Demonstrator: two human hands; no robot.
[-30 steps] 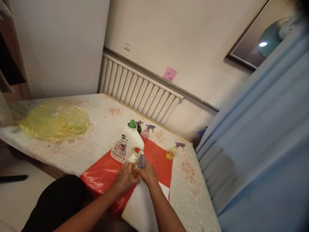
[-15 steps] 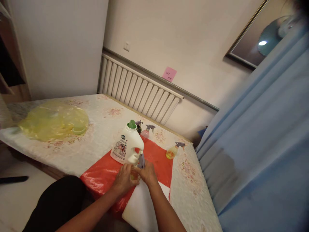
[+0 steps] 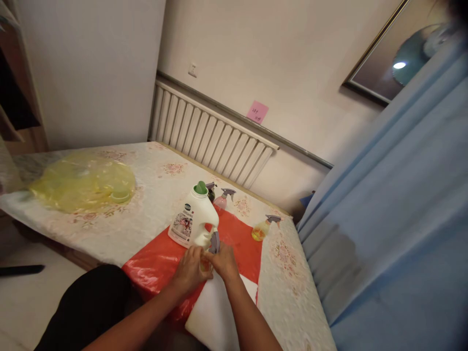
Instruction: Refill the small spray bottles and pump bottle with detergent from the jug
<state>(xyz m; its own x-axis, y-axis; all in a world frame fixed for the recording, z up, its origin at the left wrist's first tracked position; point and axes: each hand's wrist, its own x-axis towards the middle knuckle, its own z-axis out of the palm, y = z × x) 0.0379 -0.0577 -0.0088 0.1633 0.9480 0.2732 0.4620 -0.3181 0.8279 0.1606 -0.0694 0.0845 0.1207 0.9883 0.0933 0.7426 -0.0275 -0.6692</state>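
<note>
Left fingers: curled shut around the body of a small spray bottle (image 3: pixel 205 262), whose yellowish lower part shows between the two hands.
Right fingers: closed over the same bottle from the other side, up at its neck, just under the grey trigger head (image 3: pixel 214 242) that stands out above the knuckles.
Left hand (image 3: pixel 190 269): lies on the near part of the red plastic sheet (image 3: pixel 157 265), wrist and forearm coming in from the near edge of the bed.
Right hand (image 3: pixel 224 262): touches the left hand across the bottle, over the line where the red sheet meets a white pad (image 3: pixel 215 312).
Small spray bottle: upright between the hands, near the near edge of the bed and just in front of the white jug; how full it is cannot be told.
White jug (image 3: pixel 193 219): a detergent jug with a green cap and a printed label, standing on the red sheet just behind the hands.
Pink spray bottle (image 3: pixel 222 199): behind the jug, toward the far edge of the bed, with a darker bottle (image 3: pixel 210 191) just beside it.
Yellow spray bottle (image 3: pixel 260 229): on the right edge of the red sheet, apart from the hands.
Yellow bag (image 3: pixel 82 180): crumpled clear plastic near the left corner of the bed (image 3: pixel 153 195), well apart from everything else.
Curtain (image 3: pixel 395 219): blue folds along the bed's right edge.
</note>
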